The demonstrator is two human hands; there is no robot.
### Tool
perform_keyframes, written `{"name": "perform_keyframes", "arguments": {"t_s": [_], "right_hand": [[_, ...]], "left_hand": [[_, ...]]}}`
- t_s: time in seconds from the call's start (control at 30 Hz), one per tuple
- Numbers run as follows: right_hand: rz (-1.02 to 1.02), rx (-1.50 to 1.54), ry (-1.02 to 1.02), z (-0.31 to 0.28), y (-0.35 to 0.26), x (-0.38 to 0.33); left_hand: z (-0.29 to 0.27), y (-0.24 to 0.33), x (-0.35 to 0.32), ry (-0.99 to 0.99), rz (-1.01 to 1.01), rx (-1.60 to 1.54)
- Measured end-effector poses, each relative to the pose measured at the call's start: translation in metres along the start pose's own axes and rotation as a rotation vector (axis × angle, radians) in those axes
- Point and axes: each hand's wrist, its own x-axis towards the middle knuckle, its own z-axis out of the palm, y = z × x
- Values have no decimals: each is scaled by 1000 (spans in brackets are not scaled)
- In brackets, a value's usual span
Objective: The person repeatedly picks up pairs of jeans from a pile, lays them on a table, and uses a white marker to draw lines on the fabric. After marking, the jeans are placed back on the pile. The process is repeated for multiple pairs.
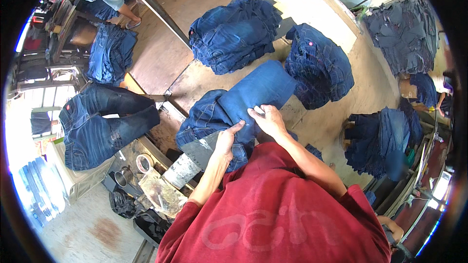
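One pair of jeans (261, 85) was pinched by left hand (226, 140) and right hand (270, 120) before the shirt (273, 199), apparently to keep it taut, with two piles (234, 31) set just beyond, probably for easy reach.

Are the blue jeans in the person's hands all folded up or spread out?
Neither fully: the jeans have one smooth part spread out beyond the right hand, but the part by the left hand is bunched up.
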Motion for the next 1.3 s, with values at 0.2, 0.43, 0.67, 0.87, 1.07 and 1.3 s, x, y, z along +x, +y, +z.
{"name": "perform_keyframes", "arguments": {"t_s": [0.2, 0.43, 0.67, 0.87, 1.07, 1.3], "right_hand": [[-58, 169, 63, 9, 13, -11], [-133, 146, 165, 11, 6, -22], [-112, 93, 154, 9, 7, -22], [-229, 8, 148, -22, -13, -40], [-515, -440, 143, -41, -62, -75], [-575, -585, 247, -36, -84, -91]], "left_hand": [[-18, -13, -17, -54, 9, -137], [11, 5, -13, -55, 42, 60], [-13, -11, -23, -43, 60, 22], [-33, -3, -6, -237, 142, 81], [-52, 7, -9, -366, 194, 202], [-60, 6, -6, -326, 98, 328]]}}
